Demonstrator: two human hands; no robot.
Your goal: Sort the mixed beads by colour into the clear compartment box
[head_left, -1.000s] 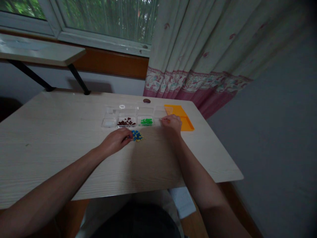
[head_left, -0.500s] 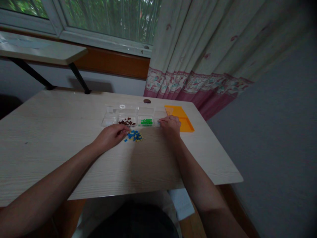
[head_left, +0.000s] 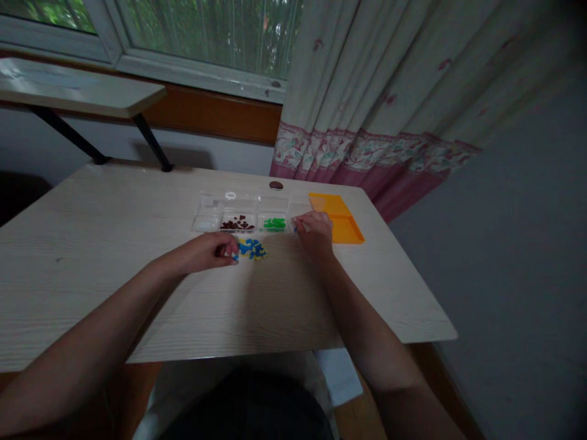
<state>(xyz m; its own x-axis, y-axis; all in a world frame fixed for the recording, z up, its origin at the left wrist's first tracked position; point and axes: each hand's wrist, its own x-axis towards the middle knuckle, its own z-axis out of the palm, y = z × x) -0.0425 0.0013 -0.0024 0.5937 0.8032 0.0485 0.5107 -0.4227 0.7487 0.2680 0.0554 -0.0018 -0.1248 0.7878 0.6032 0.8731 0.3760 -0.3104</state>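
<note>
My left hand (head_left: 213, 251) rests on the table, its thumb and fingertips closed at a small blue piece (head_left: 235, 258). That piece is at the left edge of a loose pile of blue and yellow pieces (head_left: 253, 249). My right hand (head_left: 317, 231) is at the right end of a clear compartment box (head_left: 206, 223), its fingers pinched together. A bit of blue shows at those fingertips, partly hidden. Dark brown pieces (head_left: 237, 225) lie in one compartment and green pieces (head_left: 274, 224) in the one to its right. My right hand covers the rightmost compartment.
An orange tray (head_left: 347, 229) lies just beyond my right hand. Behind the box, a dark oval spot (head_left: 276, 185) is on the table (head_left: 206, 318). A raised shelf (head_left: 105, 98) on black legs stands at the back left. A curtain (head_left: 348, 140) hangs behind the table.
My left hand has shifted down to the stray blue piece beside the pile. My right hand stays by the right compartment, with blue now showing at its fingertips. The view has shifted slightly.
</note>
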